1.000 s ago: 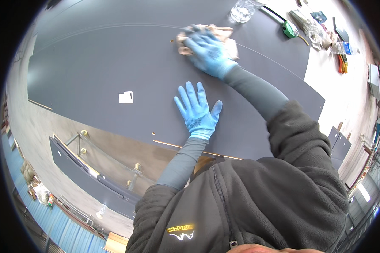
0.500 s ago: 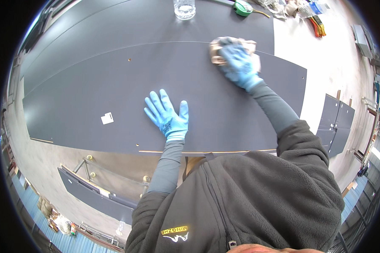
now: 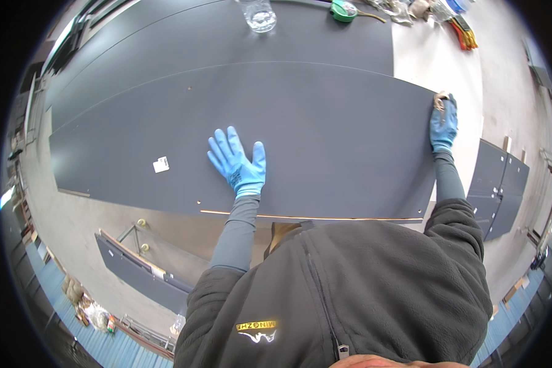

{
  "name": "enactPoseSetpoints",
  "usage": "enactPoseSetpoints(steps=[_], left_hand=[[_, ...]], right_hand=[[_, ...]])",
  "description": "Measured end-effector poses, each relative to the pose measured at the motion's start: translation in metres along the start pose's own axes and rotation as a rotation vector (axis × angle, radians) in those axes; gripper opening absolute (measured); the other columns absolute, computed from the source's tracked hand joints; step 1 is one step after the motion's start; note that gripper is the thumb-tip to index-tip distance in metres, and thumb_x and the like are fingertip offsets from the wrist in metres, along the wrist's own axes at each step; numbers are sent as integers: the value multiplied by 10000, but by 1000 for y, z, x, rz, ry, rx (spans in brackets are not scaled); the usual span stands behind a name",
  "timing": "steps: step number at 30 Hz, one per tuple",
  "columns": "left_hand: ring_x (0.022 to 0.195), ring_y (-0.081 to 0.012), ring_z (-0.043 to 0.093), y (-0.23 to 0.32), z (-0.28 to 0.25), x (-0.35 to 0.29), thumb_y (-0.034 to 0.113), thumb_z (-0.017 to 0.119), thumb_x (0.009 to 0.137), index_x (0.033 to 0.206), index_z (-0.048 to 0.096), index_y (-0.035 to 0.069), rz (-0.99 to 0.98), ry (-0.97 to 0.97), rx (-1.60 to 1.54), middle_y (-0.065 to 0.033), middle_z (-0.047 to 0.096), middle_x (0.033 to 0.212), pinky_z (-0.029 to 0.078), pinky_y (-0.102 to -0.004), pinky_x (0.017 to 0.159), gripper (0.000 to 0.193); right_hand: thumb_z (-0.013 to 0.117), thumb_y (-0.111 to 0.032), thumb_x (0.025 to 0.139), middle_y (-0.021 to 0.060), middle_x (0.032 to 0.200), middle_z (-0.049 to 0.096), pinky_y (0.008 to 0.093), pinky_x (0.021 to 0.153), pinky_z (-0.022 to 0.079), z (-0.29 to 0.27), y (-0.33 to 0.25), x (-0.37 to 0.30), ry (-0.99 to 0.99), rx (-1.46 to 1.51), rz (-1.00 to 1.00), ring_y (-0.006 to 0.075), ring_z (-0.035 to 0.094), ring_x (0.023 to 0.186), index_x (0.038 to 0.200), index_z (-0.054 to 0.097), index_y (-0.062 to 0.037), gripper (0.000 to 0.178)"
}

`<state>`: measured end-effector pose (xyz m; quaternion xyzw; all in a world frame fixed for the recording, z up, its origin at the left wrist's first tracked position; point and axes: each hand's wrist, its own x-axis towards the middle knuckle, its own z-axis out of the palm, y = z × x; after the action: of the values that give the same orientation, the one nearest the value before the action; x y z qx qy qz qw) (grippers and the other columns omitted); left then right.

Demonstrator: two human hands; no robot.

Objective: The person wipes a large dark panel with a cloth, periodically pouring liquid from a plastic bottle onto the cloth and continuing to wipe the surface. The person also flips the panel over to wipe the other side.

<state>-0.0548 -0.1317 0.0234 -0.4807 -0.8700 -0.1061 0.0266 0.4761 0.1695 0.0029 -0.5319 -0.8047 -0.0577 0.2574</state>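
Left grip [image 3: 239, 167] spreads wide on the grey panel [image 3: 325, 138]; right grip [image 3: 444, 127] holds beige cloth [image 3: 439, 102]; clear container [image 3: 260, 20], contents indistinct

A workshop or factory hall is shown. Large dark grey panels [image 3: 325, 141] are laid across a work surface [image 3: 438, 64], where a green tape measure [image 3: 342, 11] is also kept. More panels [image 3: 135, 270] are stacked beside caster wheels [image 3: 142, 222]. The space is floored in plain grey [image 3: 83, 214] and edged by blue ribbed sheeting [image 3: 50, 302].
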Motion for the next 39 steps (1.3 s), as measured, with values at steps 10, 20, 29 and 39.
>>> enactPoseSetpoints(steps=[10, 20, 29, 39], left_hand=[[1680, -477, 149, 63, -20, -18, 640, 534, 1063, 1666, 446, 55, 77, -73, -277, -249, 271, 1785, 100, -697, 1326, 845], [1049, -387, 655, 167, -65, -21, 204, 719, 698, 1139, 684, 46, 768, -163, -829, -175, 663, 1207, 567, -497, 910, 469], [1498, -475, 477, -178, -21, 149, 523, 670, 1027, 1480, 629, 22, -56, 367, 18, -241, 589, 1548, 382, -600, 1230, 676], [1644, -440, 287, -224, 12, 181, 629, 595, 1044, 1658, 452, 55, -66, 134, -30, -242, 387, 1738, 184, -567, 1358, 852]], right_hand=[[601, -360, 1124, 246, 1464, 654, 491, 1202, 472, -29, 120, -58, -105, 35, 374, 417, 608, 1390, 1416, 665, -2, 466], [660, -434, 1078, 195, 1564, 630, 513, 1227, 423, -24, 87, 4, 89, -171, 32, 398, 549, 1479, 1452, 661, -32, 549], [738, -116, 963, 149, 1404, 735, 430, 1063, 566, -41, -150, 46, -54, 236, -165, 350, 703, 1275, 1366, 727, -45, 409], [634, -408, 953, 42, 967, 834, 419, 883, 594, 79, -498, 162, -963, 125, 274, 275, 792, 980, 1060, 817, -164, 323]])
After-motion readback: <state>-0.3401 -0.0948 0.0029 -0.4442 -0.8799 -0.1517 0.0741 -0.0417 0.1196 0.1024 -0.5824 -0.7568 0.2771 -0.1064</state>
